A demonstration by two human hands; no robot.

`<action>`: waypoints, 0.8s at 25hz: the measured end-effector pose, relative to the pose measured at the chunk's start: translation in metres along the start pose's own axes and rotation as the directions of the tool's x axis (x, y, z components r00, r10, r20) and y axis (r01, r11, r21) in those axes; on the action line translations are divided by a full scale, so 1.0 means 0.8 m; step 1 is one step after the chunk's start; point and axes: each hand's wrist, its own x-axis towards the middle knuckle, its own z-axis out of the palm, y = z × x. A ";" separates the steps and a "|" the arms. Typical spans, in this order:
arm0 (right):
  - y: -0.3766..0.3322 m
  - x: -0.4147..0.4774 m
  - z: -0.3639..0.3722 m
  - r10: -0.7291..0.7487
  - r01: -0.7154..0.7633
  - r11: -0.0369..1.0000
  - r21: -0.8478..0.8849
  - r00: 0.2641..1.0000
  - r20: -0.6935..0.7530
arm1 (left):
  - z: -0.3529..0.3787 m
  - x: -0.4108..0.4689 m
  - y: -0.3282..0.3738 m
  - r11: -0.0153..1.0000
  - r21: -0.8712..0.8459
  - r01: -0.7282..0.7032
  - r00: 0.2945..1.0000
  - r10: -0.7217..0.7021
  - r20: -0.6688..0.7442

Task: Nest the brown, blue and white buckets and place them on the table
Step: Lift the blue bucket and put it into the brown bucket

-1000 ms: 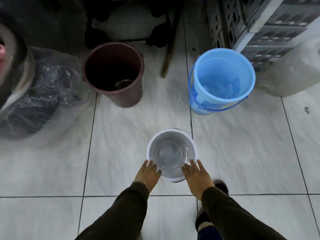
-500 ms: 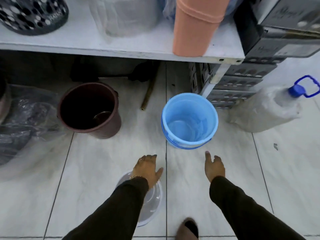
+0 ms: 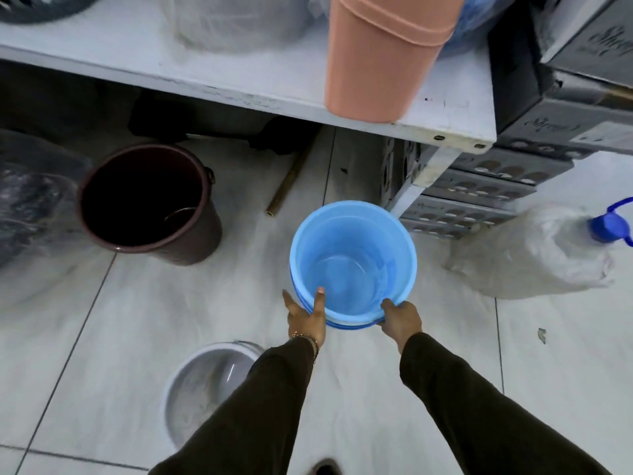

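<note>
The blue bucket (image 3: 352, 258) stands on the tiled floor in the middle of the view. My left hand (image 3: 306, 317) grips its near left rim, thumb inside the bucket. My right hand (image 3: 400, 318) holds the near right rim. The white bucket (image 3: 202, 385) sits on the floor below my left forearm, partly hidden by the sleeve. The brown bucket (image 3: 147, 200) stands at the left, apart from both, with a metal ring lying inside it. A white table (image 3: 260, 84) runs across the top of the view.
A peach bin (image 3: 376, 56) and a wrapped white object stand on the table. Grey crates (image 3: 479, 186) are stacked at the right under the table. A bottle in a plastic bag (image 3: 534, 252) lies right. A brass tube (image 3: 287, 186) lies on the floor; clear plastic bags sit far left.
Both hands left the white bucket, reached forward and took hold of the blue bucket's near rim. The view moved forward, so the white bucket now sits lower in the frame.
</note>
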 end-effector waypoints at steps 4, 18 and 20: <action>-0.019 -0.086 -0.009 -0.009 -0.003 0.994 0.110 0.994 0.107 | -0.078 -0.025 0.031 0.987 -0.140 0.078 0.991 -0.092 -0.093; -0.300 -0.314 0.129 -0.389 0.389 0.917 0.092 0.815 0.430 | -0.357 -0.121 0.145 0.897 -0.369 -0.243 0.866 0.029 -0.500; -0.331 -0.319 0.176 -0.385 0.406 0.913 0.051 0.810 0.443 | -0.397 -0.094 0.166 0.898 -0.387 -0.208 0.869 -0.012 -0.494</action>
